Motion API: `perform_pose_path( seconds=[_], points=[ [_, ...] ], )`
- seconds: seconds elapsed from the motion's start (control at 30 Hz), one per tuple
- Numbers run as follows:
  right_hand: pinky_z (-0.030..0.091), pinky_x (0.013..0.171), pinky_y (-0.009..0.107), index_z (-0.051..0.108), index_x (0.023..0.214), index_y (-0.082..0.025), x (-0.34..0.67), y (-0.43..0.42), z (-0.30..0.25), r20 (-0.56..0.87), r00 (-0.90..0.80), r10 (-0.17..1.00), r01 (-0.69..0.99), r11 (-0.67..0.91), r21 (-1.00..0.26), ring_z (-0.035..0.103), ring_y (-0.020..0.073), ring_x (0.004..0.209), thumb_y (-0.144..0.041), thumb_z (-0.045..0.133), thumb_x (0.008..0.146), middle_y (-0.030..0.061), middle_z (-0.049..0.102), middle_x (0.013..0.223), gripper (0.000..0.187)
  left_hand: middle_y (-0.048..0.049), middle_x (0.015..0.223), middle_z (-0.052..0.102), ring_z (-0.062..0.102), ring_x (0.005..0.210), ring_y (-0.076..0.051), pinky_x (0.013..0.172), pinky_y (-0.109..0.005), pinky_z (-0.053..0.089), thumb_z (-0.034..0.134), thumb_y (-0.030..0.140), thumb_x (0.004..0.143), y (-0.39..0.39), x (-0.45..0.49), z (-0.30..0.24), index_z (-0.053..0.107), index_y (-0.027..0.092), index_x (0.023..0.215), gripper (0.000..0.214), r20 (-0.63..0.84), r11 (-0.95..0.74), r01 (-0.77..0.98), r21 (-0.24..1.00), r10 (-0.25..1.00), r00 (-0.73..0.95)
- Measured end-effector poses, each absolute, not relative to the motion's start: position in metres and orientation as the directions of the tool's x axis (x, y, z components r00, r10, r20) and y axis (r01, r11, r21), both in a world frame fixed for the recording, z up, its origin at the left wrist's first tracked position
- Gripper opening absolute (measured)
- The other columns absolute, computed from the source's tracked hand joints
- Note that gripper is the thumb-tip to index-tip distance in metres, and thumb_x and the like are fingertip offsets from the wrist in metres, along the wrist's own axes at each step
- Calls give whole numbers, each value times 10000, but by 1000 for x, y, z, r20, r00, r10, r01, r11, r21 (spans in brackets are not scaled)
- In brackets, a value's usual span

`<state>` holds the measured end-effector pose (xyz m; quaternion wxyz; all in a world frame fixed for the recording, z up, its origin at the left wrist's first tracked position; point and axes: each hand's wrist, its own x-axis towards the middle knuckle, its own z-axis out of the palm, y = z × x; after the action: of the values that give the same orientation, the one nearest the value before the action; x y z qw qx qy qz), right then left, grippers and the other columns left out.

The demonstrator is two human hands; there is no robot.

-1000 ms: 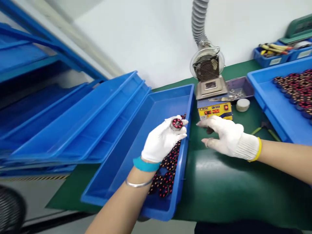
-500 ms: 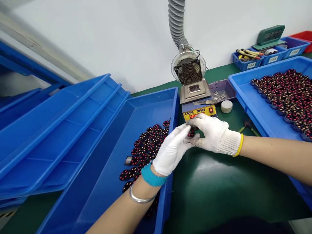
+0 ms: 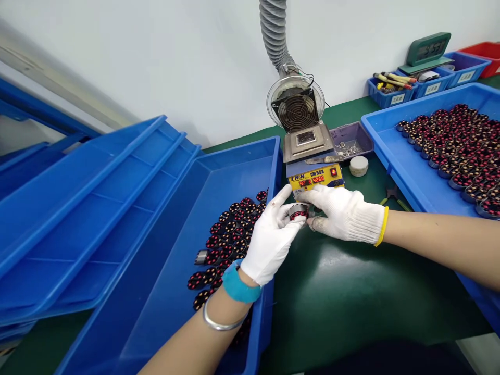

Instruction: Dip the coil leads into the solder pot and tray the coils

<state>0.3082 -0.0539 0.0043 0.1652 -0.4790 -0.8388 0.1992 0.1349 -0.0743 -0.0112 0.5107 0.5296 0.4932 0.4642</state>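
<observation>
Between my two gloved hands is a small round motor stator point(image 3: 299, 210), a dark toothed ring with red windings, its face tilted toward me. My left hand point(image 3: 269, 237), in a white glove with a blue cuff, grips it between thumb and fingers. From the right, my right hand point(image 3: 339, 212), in a knit glove with a yellow hem, closes its thumb and fingertips about the stator's far right edge. Just behind the hands stands a solder pot point(image 3: 314, 175) with red digits on a yellow panel. Many similar stators point(image 3: 230, 229) lie in the left blue tray point(image 3: 203, 213).
A fan with a grey duct point(image 3: 299, 107) rises behind the pot. To the right are a purple bin point(image 3: 361, 133), a round white tin point(image 3: 359, 166), green-handled pliers point(image 3: 394, 198) and a blue tray point(image 3: 410, 177) full of stators. Stacked empty trays point(image 3: 117, 208) lean at left.
The stator has come into clearer view as my left hand turned and opened toward me, its fingers now around the part. My right hand stays close beside it. The view has shifted slightly.
</observation>
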Motion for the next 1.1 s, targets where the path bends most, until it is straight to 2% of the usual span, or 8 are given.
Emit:
perform_pose_path(
  seconds=[0.13,0.23,0.43,0.57,0.63,0.7,0.83,1.1],
  points=[
    [491,659,359,577,1265,-249,308,-57,9,94,-489,867,800,488,-348,652,298,923,-435,469,868,99,656,1146,451,-82,1156,678,635,1071,-242,997,-381,495,795,190,669,-74,137,-13,683,187,1086,432,35,-37,91,995,999,26],
    [470,623,342,645,1130,-236,309,-58,16,92,-469,878,830,474,-293,658,299,878,-438,467,870,95,685,1038,375,-66,1075,702,652,1029,-253,977,-398,513,807,213,656,-74,138,-13,701,189,1061,419,23,-23,94,995,1000,2],
    [455,602,316,694,855,-258,317,-50,24,-1,-400,916,837,365,-407,663,272,816,-479,539,804,35,710,840,275,-57,985,715,685,857,-220,868,-402,572,807,267,673,-74,137,-12,692,152,1117,473,-30,30,80,996,1000,-3],
    [502,708,348,672,1104,-310,319,-45,16,20,-289,957,810,256,-527,658,269,935,-465,653,713,11,717,1025,421,-56,993,727,692,874,-237,885,-392,556,799,268,681,-75,139,-14,698,166,1092,435,13,-11,136,991,1000,-17],
    [514,773,327,609,1244,-316,317,-44,10,10,-352,936,725,279,-629,654,233,986,-416,666,724,0,699,1125,532,-59,1027,729,685,945,-255,920,-385,537,805,247,668,-76,140,-17,703,178,1063,413,45,-43,161,986,999,-13],
    [509,834,303,619,1244,-295,315,-44,7,15,-429,903,658,324,-680,644,207,1036,-347,638,767,-8,690,1165,480,-61,1028,733,681,977,-263,940,-381,526,805,237,662,-77,140,-19,706,185,1028,382,66,-62,185,981,998,-15],
    [505,871,323,689,1116,-278,312,-46,6,25,-416,909,689,333,-644,638,224,1057,-331,644,777,-13,708,1112,346,-48,998,745,688,964,-257,931,-364,535,779,255,679,-79,141,-20,717,190,996,330,85,-78,268,960,996,-16],
    [524,761,294,713,980,-288,313,-46,-1,12,-373,928,662,275,-697,669,180,837,-395,695,726,-38,729,930,276,-19,912,759,713,849,-206,797,-273,568,722,292,699,-77,134,-13,723,196,993,310,124,-148,540,828,989,80]
  ],
)
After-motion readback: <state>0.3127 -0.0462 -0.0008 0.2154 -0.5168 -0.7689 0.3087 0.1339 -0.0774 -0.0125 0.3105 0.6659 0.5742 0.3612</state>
